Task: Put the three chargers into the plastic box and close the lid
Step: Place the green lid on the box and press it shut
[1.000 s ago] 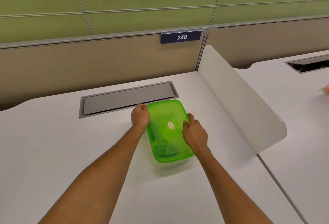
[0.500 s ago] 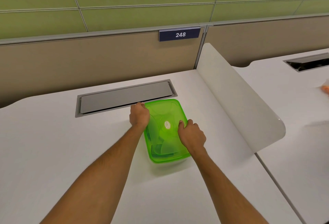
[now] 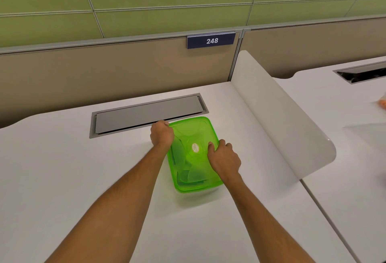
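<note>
A green translucent plastic box point(image 3: 193, 187) stands on the white desk, with its green lid point(image 3: 191, 131) lying flat on top. A small white sticker marks the lid's middle. Pale shapes show dimly through the lid; I cannot tell them apart as chargers. My left hand point(image 3: 161, 134) is curled over the lid's far left corner. My right hand point(image 3: 224, 159) presses on the lid's right edge, thumb on top and fingers over the rim.
A grey cable-tray flap point(image 3: 146, 114) is set into the white desk point(image 3: 62, 179) just behind the box. A white curved divider point(image 3: 282, 116) rises on the right, with a second desk beyond it. A tan partition with a "248" sign point(image 3: 211, 40) stands at the back.
Both hands stay on the lid in nearly the same places. The view has shifted slightly; the box sits where it was.
</note>
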`<state>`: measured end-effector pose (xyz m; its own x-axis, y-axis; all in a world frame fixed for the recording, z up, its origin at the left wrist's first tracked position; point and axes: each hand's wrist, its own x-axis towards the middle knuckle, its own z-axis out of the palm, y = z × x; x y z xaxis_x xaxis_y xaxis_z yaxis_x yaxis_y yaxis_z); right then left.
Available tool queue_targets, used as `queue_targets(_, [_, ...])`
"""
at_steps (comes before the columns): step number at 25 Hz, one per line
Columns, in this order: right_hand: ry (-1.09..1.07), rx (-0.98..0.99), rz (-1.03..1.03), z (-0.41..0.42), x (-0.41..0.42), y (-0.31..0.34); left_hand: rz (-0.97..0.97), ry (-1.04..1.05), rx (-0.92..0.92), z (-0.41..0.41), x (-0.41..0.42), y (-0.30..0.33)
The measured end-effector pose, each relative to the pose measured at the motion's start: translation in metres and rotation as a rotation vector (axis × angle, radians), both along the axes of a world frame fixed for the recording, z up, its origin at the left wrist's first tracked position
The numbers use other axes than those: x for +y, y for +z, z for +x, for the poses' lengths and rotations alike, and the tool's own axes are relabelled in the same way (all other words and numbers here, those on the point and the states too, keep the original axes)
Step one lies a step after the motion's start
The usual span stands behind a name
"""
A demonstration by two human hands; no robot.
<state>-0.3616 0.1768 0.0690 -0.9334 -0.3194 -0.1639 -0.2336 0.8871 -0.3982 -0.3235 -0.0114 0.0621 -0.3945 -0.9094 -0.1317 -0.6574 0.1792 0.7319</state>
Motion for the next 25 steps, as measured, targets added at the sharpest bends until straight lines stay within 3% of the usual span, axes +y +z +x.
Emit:
queue_targets(13, [-0.075,-0.023,-0.078,-0.006,0.002,-0.003,-0.091,-0.015,0.000,0.009,0.008,-0.011])
queue_targets(20, [-0.164,-0.218,-0.097,-0.015,0.012,0.006,0.143,-0.030,0.003,0.037,0.020,0.001])
queue_targets(25, [-0.089,-0.122,0.066,0.004,0.025,0.014,0.285,-0.084,-0.092,0.080,0.060,-0.008])
